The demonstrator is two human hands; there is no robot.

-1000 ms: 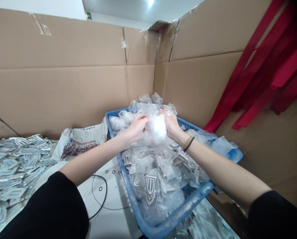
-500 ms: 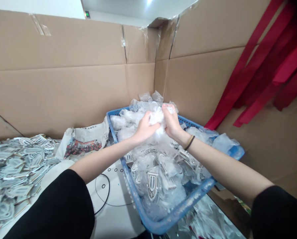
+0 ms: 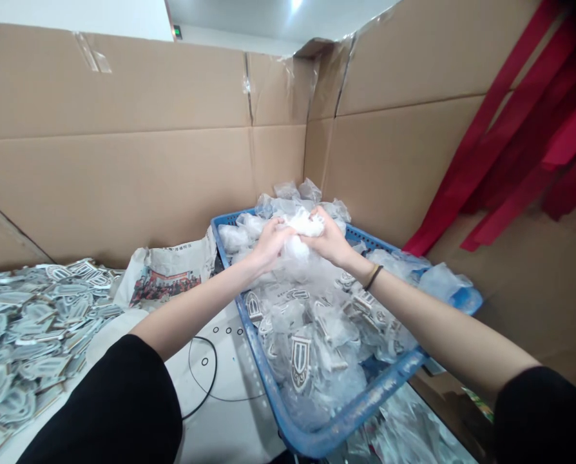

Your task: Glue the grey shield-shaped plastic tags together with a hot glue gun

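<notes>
Above the far half of a blue plastic basket (image 3: pixel 259 367), my left hand (image 3: pixel 272 245) and my right hand (image 3: pixel 329 237) both grip a crumpled clear plastic bag (image 3: pixel 303 223). Its contents look white and I cannot make them out. The fingers of both hands are closed on the plastic, close together. Below them the basket is heaped with small clear bags, several holding flat shield-shaped pieces with dark and white patterns, such as the bagged shield-shaped piece (image 3: pixel 300 362) near the front.
Loose shield-shaped pieces (image 3: pixel 41 328) lie piled at the left. Beside the basket are a folded newspaper (image 3: pixel 169 277) and a thin black cable (image 3: pixel 214 370) on the white table. Cardboard walls (image 3: pixel 138 174) rise behind, with red ribbons (image 3: pixel 503 129) hanging at the right. More plastic bags (image 3: pixel 408 425) lie below right.
The view has shifted slightly. Both hands have turned on the plastic bag: my right hand has tipped from upright to flatter, and the bag now bunches between the fingers.
</notes>
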